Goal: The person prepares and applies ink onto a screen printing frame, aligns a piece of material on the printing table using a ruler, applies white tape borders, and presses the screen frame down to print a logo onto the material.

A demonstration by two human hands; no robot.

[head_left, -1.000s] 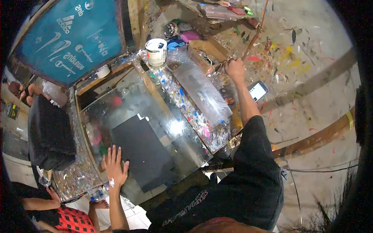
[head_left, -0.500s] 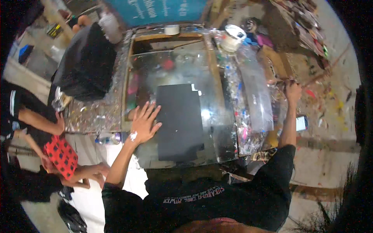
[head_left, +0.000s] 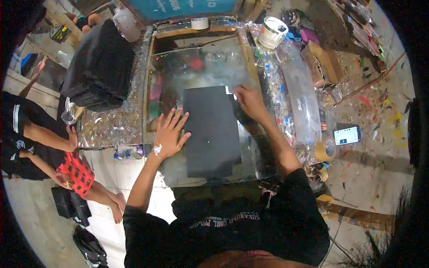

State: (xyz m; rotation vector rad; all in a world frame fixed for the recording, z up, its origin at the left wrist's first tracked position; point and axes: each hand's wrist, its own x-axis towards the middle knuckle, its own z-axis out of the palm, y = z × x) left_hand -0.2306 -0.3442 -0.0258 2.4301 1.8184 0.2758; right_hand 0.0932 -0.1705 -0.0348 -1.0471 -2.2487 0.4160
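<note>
A black rectangular sheet (head_left: 210, 134) lies on the glass panel (head_left: 172, 172) in front of me. At its upper right corner is a white L-shaped piece (head_left: 229, 92). My left hand (head_left: 169, 133) lies flat and open, fingers spread, with fingertips and thumb at the sheet's left edge. A white smear marks that wrist. My right hand (head_left: 250, 102) is beside the white corner piece with its fingers drawn together. Whatever they pinch, if anything, is too small to make out.
Black stacked material (head_left: 100, 67) stands at the left. A white tub (head_left: 272, 33) and a cardboard box (head_left: 321, 64) are at the right. A tape roll (head_left: 325, 149) sits near a phone (head_left: 347, 135). Another person's arm (head_left: 49, 136) is at the far left.
My right hand has come left from beside the cardboard box to the sheet's upper right corner. My left hand stays spread at the sheet's left edge.
</note>
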